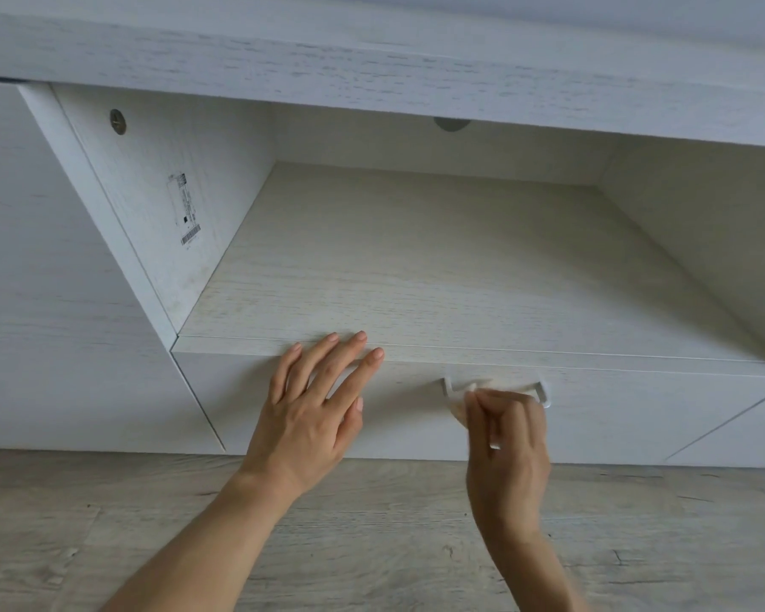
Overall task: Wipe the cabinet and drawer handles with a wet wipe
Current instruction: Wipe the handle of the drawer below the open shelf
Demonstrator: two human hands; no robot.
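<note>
drawer handle (542,390) as reference: pale bar pull on the closed drawer front (637,417), just under the open shelf (416,267). wet wipe (460,401) sits on the handle's left half, bunched over the bar and touching it; the handle's right end is bare. right hand (509,439) is directly below and in front of the handle, fingers (482,404) curled narrow, pinching the wipe against the bar; it's a bit blurred, so can't tell where the thumb sits. left hand (314,408) is well left of the handle, fingers (350,346) straight and spread wide, flat on the drawer front with tips at its top edge, holding nothing; reads as bracing the drawer so it doesn't slide out. handling, my call: the wipe is thin, soft, damp and near weightless, so it will bunch and skid on a smooth bar. better to keep it folded, wrap it round the bar and drag end to end, not dab. the handle looks rigid and fixed at both ends, so it should take pressure; work mid-bar through the wipe and get behind it too. step looks like wiping this handle, with the right end and posts likely left. floor (372,545) is below the handle, barcode sticker (186,209) up-left of it on the side wall. no other handles in view
</note>
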